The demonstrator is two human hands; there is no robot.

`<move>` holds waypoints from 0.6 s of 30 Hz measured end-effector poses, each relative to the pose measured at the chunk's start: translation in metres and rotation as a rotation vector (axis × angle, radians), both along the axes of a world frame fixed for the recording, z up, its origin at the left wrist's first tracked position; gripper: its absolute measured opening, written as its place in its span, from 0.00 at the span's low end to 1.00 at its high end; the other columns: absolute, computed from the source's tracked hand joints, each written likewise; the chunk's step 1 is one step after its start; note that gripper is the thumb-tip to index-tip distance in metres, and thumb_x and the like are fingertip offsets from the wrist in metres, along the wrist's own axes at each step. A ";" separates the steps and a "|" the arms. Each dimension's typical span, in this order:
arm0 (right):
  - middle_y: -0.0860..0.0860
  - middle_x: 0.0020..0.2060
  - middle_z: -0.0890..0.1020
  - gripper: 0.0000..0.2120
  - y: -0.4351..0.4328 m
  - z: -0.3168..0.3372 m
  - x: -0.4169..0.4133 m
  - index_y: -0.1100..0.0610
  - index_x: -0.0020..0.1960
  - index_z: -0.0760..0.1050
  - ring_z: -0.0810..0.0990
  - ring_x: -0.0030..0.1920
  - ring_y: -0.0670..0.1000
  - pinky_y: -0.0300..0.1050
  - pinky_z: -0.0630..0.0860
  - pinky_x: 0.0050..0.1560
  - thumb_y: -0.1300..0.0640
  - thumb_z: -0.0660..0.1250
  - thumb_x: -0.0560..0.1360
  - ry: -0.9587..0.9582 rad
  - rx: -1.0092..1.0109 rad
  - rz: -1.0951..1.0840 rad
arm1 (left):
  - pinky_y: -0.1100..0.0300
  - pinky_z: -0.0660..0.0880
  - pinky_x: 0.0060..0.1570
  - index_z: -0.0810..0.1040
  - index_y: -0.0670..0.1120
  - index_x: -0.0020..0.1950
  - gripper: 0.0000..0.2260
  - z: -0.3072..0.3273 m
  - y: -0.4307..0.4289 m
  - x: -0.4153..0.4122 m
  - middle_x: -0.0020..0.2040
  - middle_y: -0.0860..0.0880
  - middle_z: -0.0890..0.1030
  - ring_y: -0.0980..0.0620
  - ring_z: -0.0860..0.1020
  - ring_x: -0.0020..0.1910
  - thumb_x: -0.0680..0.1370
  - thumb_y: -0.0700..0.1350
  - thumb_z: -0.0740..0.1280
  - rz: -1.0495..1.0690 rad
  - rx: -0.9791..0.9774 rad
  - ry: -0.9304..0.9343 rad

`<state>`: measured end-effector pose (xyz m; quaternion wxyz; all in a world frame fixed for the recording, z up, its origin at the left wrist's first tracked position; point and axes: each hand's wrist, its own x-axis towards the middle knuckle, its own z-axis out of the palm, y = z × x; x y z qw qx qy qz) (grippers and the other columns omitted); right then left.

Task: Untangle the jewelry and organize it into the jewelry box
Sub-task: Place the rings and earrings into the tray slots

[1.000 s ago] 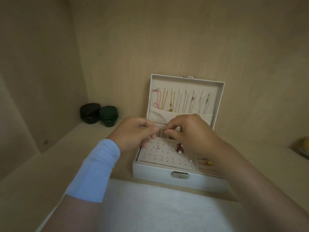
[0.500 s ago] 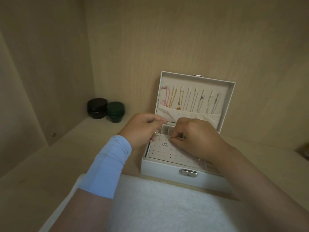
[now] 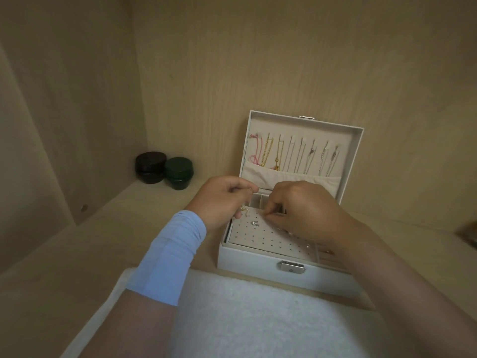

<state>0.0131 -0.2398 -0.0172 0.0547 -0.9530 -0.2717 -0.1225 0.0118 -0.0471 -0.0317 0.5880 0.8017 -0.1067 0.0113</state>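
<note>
While my left hand (image 3: 222, 200) hangs over the back left corner of the jewelry box (image 3: 258, 264), its thumb and curled fingers pinch a small gold piece (image 3: 243, 209), which dangles just above that corner of the earring panel (image 3: 260, 239). My right hand (image 3: 303, 210) is down on the back edge of the same panel, thumb and forefinger pressed tip to tip. I cannot tell whether anything sits between them, since it would be too small to see. A second ago both hands met fingertip to fingertip higher over the box; now they are apart, and the right one has dropped to the panel. It now covers the spot where a red piece showed. A clear stud (image 3: 255, 223) lies on the panel between my hands. The lid (image 3: 296, 127) stands open at the back of the box, with necklaces (image 3: 291, 156) hung in a row inside it. A blue sleeve (image 3: 170, 254) wraps my left forearm beside the box. A white towel (image 3: 258, 319) lies in front of the box. A black jar (image 3: 151, 166) and a green jar (image 3: 179, 173) stand touching, well to the box's left.
</note>
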 end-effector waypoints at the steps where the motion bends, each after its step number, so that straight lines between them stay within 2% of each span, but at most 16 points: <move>1: 0.42 0.44 0.80 0.03 0.000 -0.001 0.001 0.46 0.46 0.83 0.78 0.43 0.44 0.42 0.75 0.43 0.52 0.70 0.75 0.005 0.003 -0.010 | 0.70 0.68 0.27 0.83 0.55 0.50 0.10 0.000 0.000 0.000 0.37 0.54 0.81 0.55 0.76 0.31 0.79 0.42 0.64 0.002 -0.004 -0.001; 7: 0.42 0.42 0.80 0.03 0.009 -0.006 0.007 0.48 0.42 0.81 0.77 0.41 0.44 0.45 0.76 0.42 0.51 0.71 0.74 -0.033 0.103 -0.042 | 0.71 0.68 0.26 0.83 0.53 0.51 0.09 0.000 0.001 0.001 0.28 0.58 0.78 0.57 0.75 0.29 0.79 0.42 0.65 0.029 -0.014 -0.010; 13: 0.44 0.43 0.80 0.04 0.018 -0.008 0.006 0.48 0.42 0.81 0.79 0.41 0.47 0.47 0.77 0.41 0.53 0.68 0.74 -0.088 0.016 -0.009 | 0.71 0.67 0.24 0.84 0.53 0.49 0.09 -0.001 0.003 0.002 0.35 0.52 0.81 0.55 0.75 0.29 0.79 0.41 0.65 0.048 -0.041 -0.023; 18: 0.44 0.43 0.81 0.03 0.015 -0.006 0.004 0.49 0.43 0.83 0.79 0.41 0.46 0.46 0.76 0.40 0.53 0.70 0.74 -0.076 -0.003 0.074 | 0.71 0.68 0.25 0.83 0.54 0.49 0.09 -0.002 0.004 0.003 0.31 0.57 0.79 0.57 0.76 0.28 0.79 0.42 0.65 0.055 -0.024 -0.036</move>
